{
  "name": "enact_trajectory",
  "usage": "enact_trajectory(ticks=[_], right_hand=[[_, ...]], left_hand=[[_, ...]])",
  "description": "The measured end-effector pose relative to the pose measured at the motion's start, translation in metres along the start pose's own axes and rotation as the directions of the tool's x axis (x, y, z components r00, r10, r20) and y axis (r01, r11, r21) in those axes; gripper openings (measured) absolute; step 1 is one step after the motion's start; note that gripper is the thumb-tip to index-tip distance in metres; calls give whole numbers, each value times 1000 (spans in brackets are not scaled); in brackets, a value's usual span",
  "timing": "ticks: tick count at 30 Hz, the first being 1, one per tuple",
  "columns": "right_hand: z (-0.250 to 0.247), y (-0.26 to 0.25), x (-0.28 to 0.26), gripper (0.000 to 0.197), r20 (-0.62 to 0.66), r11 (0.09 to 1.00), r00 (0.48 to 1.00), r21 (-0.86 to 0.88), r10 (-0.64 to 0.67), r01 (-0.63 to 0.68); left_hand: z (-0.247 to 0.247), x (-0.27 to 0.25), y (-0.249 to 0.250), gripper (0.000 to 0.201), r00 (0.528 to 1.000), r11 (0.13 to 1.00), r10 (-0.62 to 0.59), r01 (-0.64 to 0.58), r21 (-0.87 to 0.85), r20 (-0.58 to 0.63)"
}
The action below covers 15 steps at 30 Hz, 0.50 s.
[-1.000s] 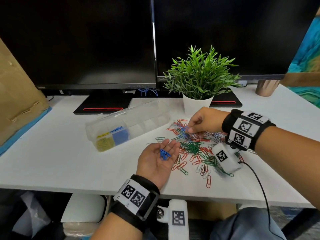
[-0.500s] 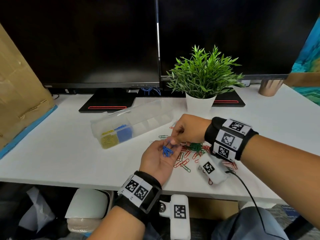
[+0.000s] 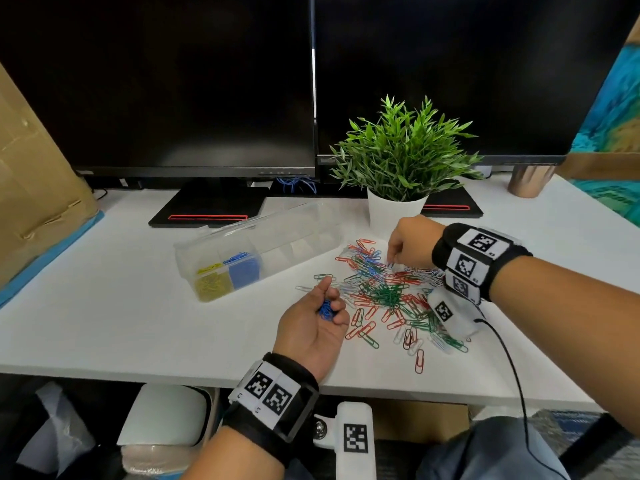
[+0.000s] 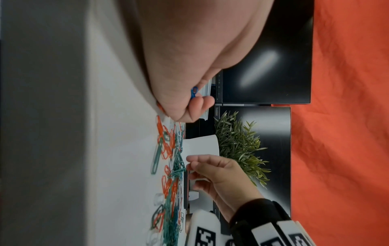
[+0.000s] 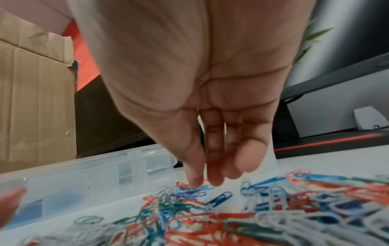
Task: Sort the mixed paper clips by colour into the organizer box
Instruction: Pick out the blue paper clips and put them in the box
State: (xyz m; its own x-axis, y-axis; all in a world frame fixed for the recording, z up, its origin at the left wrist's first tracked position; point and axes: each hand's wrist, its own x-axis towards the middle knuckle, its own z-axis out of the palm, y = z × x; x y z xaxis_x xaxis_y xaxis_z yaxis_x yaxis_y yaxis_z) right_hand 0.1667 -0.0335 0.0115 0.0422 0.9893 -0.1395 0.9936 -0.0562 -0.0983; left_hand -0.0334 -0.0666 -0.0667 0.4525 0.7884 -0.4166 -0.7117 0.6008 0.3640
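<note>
A mixed pile of red, green, blue and white paper clips lies on the white desk. Left of it stands the clear organizer box, with yellow clips and blue clips in its two left compartments. My left hand rests palm up at the pile's left edge, its fingers curled round a small bunch of blue clips, whose end shows in the left wrist view. My right hand reaches down at the pile's far side. Its nearly straight fingertips touch blue clips lying there.
A potted plant stands just behind the right hand. Two monitors on black stands line the back. A cardboard box is at the left and a copper cup at the back right. A black cable trails off my right wrist.
The right hand came to the left palm with a blue clip, then went back to the pile's far side. The left fingers, open before, have curled round the blue clips.
</note>
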Motion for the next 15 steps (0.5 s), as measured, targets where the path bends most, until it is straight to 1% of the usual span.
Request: enact_trajectory(ticks=[3, 5, 7, 10, 13, 15], right_hand=[[4, -8, 8, 15, -39, 999, 999, 34, -35, 37], [8, -12, 16, 14, -49, 999, 998, 20, -33, 34], [13, -14, 23, 17, -25, 1000, 1000, -10, -12, 11], [19, -15, 28, 14, 3, 1000, 1000, -28, 5, -5], [20, -13, 27, 14, 1, 1000, 1000, 1, 4, -4], [21, -8, 25, 14, 2, 999, 1000, 50, -2, 2]], left_hand=[[1, -2, 0, 22, 1000, 1000, 10, -10, 1, -10], [1, -2, 0, 23, 1000, 1000, 9, -9, 1, -17], [1, -2, 0, 24, 1000, 1000, 7, -7, -3, -26], [1, 0, 0, 25, 1000, 1000, 5, -5, -3, -31], [2, 0, 0, 25, 1000, 1000, 13, -13, -4, -24], [3, -1, 0, 23, 1000, 1000, 19, -19, -8, -16]])
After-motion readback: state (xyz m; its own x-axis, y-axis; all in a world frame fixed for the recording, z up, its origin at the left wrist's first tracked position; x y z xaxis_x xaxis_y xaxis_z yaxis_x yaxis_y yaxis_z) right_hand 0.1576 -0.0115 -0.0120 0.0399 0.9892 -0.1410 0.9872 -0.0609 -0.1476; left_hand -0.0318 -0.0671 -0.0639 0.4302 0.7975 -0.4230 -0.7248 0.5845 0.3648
